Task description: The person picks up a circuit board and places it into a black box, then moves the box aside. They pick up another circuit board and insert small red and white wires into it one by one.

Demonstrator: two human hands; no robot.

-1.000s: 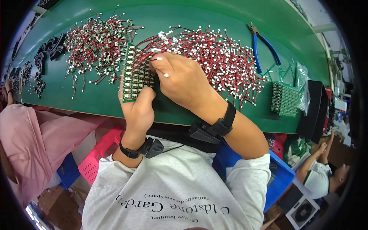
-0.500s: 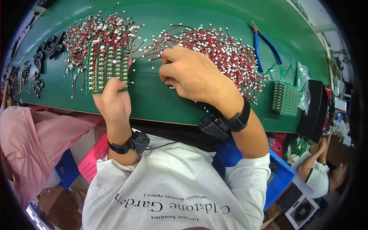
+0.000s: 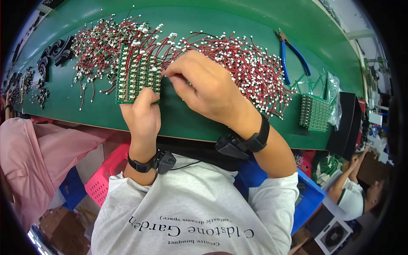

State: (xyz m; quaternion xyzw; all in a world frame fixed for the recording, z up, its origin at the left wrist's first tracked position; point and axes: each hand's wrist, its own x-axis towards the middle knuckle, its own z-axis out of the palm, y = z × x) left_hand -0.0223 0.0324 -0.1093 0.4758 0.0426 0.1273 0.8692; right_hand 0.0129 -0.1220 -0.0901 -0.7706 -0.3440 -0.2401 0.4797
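Note:
My left hand (image 3: 142,114) grips the lower edge of a green circuit board panel (image 3: 132,80), its thumb lying on the front face. Rows of small pale connectors cover the panel, and red wires with white plugs stick out from its upper part. At the panel's right edge, my right hand (image 3: 208,87) has thumb and forefinger pinched together; what sits between them is too small to make out. Behind and right of that hand spreads a heap of red wire leads (image 3: 259,70) with white plugs, partly hidden by the hand.
Far left lies a pile of small wired boards (image 3: 95,46), with black strips (image 3: 51,55) beside it. Blue-handled cutters (image 3: 285,61) lie right of the leads. Further right are stacked green panels (image 3: 313,114), a clear plastic bag (image 3: 334,95) and a black box (image 3: 345,125).
My left hand has moved right with the panel. My right hand has left the heap of leads, shifting left to the panel's edge with fingertips pinched.

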